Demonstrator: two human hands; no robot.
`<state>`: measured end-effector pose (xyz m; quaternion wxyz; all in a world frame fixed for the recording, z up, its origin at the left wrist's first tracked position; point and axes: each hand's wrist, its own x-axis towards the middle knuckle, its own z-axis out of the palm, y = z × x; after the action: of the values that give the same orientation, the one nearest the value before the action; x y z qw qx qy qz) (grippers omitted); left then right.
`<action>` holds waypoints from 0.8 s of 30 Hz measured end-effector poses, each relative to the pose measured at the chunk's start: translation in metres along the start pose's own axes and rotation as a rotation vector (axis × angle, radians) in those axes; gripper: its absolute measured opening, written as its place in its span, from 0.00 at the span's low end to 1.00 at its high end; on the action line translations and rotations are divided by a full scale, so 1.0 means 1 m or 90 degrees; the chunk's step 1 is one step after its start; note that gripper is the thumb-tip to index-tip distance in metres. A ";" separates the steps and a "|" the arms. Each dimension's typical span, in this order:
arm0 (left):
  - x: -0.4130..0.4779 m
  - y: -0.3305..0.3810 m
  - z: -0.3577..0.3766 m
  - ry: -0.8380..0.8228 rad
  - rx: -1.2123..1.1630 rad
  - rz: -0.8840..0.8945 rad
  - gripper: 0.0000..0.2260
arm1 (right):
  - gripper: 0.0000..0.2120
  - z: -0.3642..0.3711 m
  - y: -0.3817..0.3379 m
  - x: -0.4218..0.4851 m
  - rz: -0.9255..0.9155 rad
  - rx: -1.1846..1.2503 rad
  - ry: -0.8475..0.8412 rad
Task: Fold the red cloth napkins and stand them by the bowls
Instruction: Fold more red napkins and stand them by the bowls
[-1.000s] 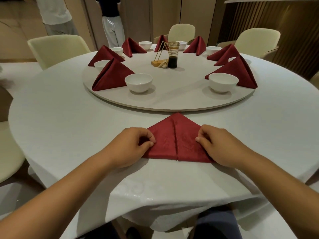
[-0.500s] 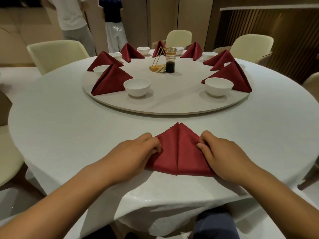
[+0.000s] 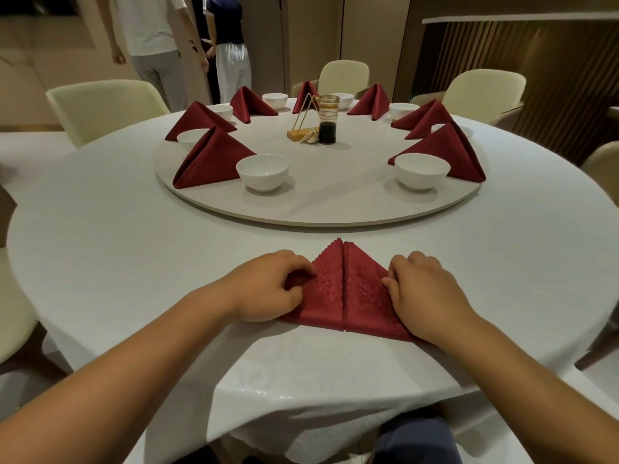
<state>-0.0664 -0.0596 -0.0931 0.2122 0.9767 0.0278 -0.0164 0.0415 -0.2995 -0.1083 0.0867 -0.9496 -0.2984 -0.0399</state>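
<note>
**Napkin fold, head view.** A red napkin lies flat on the worktop between the two grips (a triangle with its apex pointing away from the person and a seam down the middle).

- **Left grip**: fingers curled, pinching the napkin's left slope.
- **Right grip**: fingers curled over the right slope, grasping that edge.

Beyond both grips and well apart from them, a turntable carries white bowls.

- **Left bowl**: ahead and slightly left of the left grip. A folded napkin stands just beside it on the outer side.
- **Right bowl**: straight ahead of the right grip. A second folded napkin stands just behind it.

More bowls and standing napkins ring the far rim. Straight ahead of the grips, at the turntable's centre, stands a jar of dark liquid. Two people stand far ahead-left.
</note>
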 end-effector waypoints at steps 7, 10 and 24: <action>-0.009 0.002 0.010 0.072 -0.035 0.036 0.15 | 0.11 0.002 0.004 0.001 0.009 0.133 0.004; -0.012 0.006 0.010 0.059 -0.032 0.027 0.14 | 0.11 0.001 0.006 -0.002 0.012 0.171 -0.005; -0.013 0.017 0.019 0.073 0.021 -0.006 0.20 | 0.11 0.008 0.004 -0.008 0.019 0.159 0.012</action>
<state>-0.0791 -0.0833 -0.1029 0.1938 0.9793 0.0439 0.0383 0.0369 -0.3055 -0.1176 0.2076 -0.9353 -0.2863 -0.0103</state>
